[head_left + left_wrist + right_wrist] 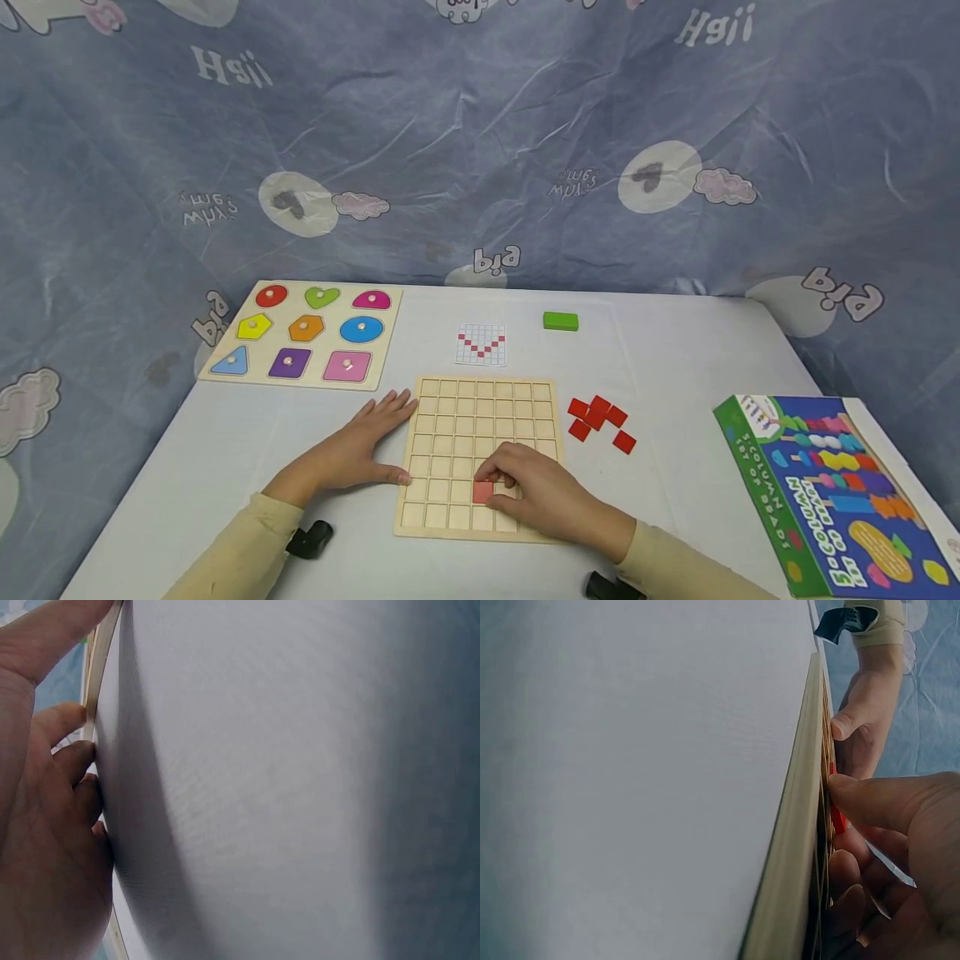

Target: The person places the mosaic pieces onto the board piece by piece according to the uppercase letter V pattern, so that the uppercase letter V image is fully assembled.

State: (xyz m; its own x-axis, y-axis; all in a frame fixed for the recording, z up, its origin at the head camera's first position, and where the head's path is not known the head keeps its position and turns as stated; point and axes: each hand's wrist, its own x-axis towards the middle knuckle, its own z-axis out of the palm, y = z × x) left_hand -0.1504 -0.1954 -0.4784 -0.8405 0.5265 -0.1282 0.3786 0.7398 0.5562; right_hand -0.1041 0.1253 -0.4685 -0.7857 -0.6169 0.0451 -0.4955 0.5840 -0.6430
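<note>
A wooden grid board [450,425] with square cells lies flat on the table. My left hand [360,446] rests at its left edge, thumb and fingers spread and touching the rim. Low on the board, right of its middle, my right hand [543,492] pinches a red square tile [483,492] between thumb and fingers. In the right wrist view the tile [838,814] stands slightly tilted at the board's surface, the thumb on its near edge. Several more red tiles [597,414] lie loose just right of the board.
Behind the board lie a pattern card [481,345] with red squares in a V and a green block [561,322]. A shape puzzle board [307,329] with knobbed pieces is at the back left. A blue and green box [840,492] sits at the right.
</note>
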